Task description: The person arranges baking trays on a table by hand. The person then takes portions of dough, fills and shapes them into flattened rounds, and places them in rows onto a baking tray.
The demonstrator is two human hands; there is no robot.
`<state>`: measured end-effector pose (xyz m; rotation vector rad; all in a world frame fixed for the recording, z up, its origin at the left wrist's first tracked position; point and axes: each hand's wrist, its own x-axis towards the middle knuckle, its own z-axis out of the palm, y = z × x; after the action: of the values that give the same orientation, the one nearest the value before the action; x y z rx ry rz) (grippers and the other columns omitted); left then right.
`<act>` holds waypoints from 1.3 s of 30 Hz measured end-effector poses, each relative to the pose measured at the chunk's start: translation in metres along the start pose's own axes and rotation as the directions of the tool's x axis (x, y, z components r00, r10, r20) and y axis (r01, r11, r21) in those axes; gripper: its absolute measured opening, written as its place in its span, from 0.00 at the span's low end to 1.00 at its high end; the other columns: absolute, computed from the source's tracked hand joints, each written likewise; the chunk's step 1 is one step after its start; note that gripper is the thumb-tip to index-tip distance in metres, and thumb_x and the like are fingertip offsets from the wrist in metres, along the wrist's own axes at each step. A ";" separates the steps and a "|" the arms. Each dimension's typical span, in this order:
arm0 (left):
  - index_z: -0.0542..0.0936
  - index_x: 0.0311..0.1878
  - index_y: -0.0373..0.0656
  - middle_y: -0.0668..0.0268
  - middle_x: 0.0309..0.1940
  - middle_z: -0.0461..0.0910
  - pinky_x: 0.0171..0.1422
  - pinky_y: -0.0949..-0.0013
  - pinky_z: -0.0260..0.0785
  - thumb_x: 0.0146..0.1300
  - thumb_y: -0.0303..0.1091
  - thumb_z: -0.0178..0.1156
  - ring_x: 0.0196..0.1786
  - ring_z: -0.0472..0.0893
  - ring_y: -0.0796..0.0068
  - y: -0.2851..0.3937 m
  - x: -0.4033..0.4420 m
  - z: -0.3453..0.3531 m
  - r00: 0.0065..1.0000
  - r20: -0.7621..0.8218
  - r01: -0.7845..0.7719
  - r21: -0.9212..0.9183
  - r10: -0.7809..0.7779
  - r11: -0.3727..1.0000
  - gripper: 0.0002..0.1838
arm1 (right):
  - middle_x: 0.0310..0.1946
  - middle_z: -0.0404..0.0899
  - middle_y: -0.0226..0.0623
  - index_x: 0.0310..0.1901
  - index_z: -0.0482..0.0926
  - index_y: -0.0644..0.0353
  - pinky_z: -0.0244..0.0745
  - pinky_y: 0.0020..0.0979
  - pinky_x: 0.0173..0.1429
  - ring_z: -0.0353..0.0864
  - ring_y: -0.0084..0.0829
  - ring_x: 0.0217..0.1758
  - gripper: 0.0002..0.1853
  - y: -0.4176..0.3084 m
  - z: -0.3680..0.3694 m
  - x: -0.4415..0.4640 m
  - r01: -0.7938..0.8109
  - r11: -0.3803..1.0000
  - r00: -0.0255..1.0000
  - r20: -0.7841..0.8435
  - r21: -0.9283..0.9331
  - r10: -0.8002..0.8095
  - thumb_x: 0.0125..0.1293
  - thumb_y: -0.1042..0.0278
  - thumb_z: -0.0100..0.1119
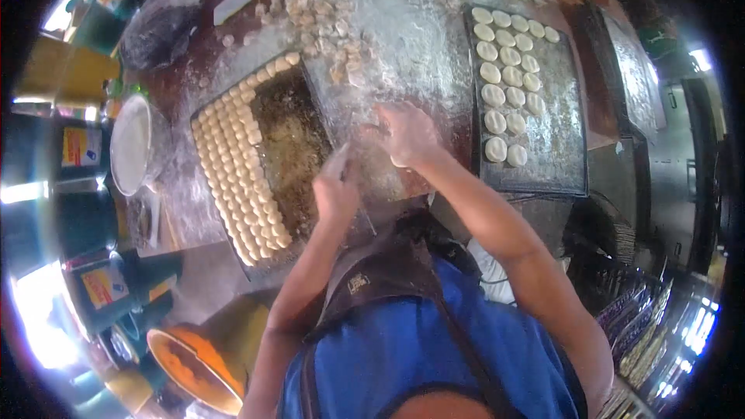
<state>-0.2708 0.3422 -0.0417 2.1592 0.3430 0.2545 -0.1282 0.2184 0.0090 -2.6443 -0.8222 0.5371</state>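
Observation:
My left hand [337, 188] is over the right edge of a dark baking tray [289, 124]. Its fingers point away from me and are smeared by motion. Rows of small dough balls [237, 155] fill the left part of that tray and its far edge. My right hand [408, 133], dusted with flour, hovers at the near part of the table. Its fingers are curled together, and what they hold, if anything, is hidden. Beyond both hands lies a heap of cut dough pieces [314, 8] on the floured table [403, 31].
At right, a second tray [559, 140] carries flattened dough rounds [512, 77]. A white bowl [133, 143] stands at the left edge, near a dark plastic bag [159, 35] and a white scraper-like block [235, 5]. An orange-rimmed bucket [194, 368] is below left.

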 end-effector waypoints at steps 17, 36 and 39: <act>0.82 0.54 0.47 0.64 0.51 0.84 0.52 0.58 0.78 0.70 0.45 0.57 0.53 0.82 0.61 -0.046 0.082 -0.142 0.906 -0.392 0.283 0.279 -0.160 0.917 0.16 | 0.45 0.84 0.44 0.57 0.77 0.53 0.79 0.42 0.55 0.84 0.43 0.48 0.21 0.144 -0.075 -0.127 -0.269 0.816 0.703 -0.475 0.511 0.529 0.63 0.61 0.62; 0.76 0.61 0.31 0.61 0.45 0.82 0.50 0.70 0.73 0.68 0.35 0.62 0.46 0.80 0.75 0.077 0.016 0.000 0.862 0.353 0.408 -0.057 -0.364 0.911 0.22 | 0.37 0.84 0.42 0.35 0.81 0.59 0.75 0.46 0.47 0.82 0.45 0.44 0.12 0.063 -0.006 0.090 0.226 0.974 0.935 -0.287 0.028 -0.209 0.63 0.58 0.62; 0.78 0.55 0.34 0.60 0.42 0.82 0.53 0.62 0.73 0.73 0.38 0.58 0.43 0.80 0.72 0.048 0.005 -0.006 0.674 0.531 0.707 -0.263 -0.513 0.657 0.17 | 0.34 0.83 0.45 0.44 0.81 0.59 0.77 0.46 0.47 0.85 0.45 0.41 0.13 0.053 0.004 0.112 0.038 0.992 0.997 -0.071 0.117 -0.030 0.64 0.61 0.62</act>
<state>-0.2604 0.3217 0.0017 1.4525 0.6887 -0.4887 -0.0193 0.2439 -0.0443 -2.5214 -0.7881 0.4679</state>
